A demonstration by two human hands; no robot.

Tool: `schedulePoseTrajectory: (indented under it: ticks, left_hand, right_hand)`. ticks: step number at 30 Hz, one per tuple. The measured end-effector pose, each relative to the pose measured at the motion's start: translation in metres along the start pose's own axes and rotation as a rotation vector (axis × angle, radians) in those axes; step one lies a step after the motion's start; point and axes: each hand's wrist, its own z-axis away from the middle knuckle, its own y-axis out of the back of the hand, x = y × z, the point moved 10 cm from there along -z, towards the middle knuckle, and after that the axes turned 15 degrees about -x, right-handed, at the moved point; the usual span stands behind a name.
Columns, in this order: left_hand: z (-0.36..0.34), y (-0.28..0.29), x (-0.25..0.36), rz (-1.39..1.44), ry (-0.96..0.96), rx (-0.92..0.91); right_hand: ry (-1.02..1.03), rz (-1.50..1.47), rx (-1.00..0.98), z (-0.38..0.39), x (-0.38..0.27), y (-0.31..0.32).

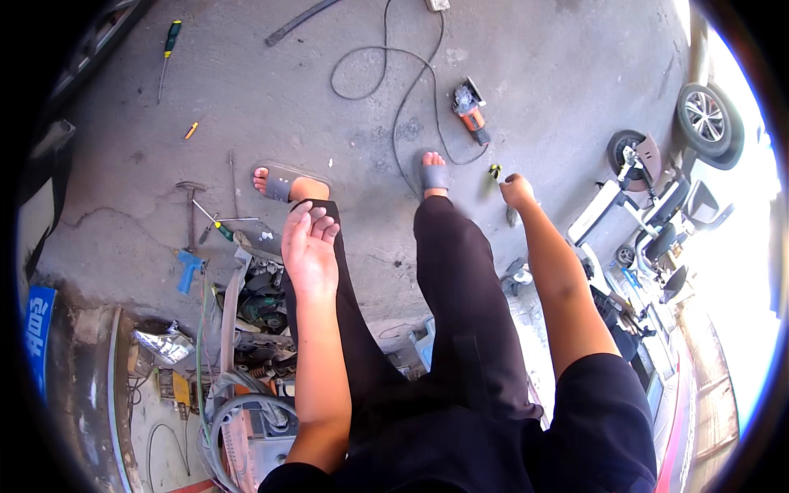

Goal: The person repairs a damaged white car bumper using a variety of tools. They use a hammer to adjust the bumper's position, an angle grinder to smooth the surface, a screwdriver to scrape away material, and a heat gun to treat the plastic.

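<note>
Standing figure above rough grey concrete floor point(534, 74). Left hand point(308, 246) loosely open, palm up, fingers curled, empty. Right hand point(518, 191) closed in a fist; contents not discernible. Orange-bodied angle grinder point(470, 108) with looping black cable lies on floor ahead, well apart from both hands.

An orange angle grinder point(468, 109) is lying on the far concrete floor point(288, 99), its black cable point(386, 78) looping beside it. A green-handled screwdriver point(168, 45) is resting far left. A hammer point(191, 215) and a blue tool point(187, 269) are lying left. Scooters point(641, 205) are standing at the right, and a car wheel point(705, 119) is showing beyond them.
</note>
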Motion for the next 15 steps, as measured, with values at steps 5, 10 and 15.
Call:
schedulePoseTrajectory:
  ticks: [5, 10, 15]
  left_hand:
    - [-0.007, -0.006, -0.047, 0.019, 0.059, 0.054]
    - [0.010, -0.039, -0.075, -0.174, 0.245, -0.007]
    - [0.008, -0.035, -0.088, -0.218, 0.167, -0.059]
  right_hand:
    - [0.005, -0.078, 0.067, -0.143, -0.043, -0.012]
    - [0.083, -0.039, 0.326, -0.223, -0.097, 0.001]
    - [0.251, -0.274, 0.389, -0.217, -0.092, 0.025]
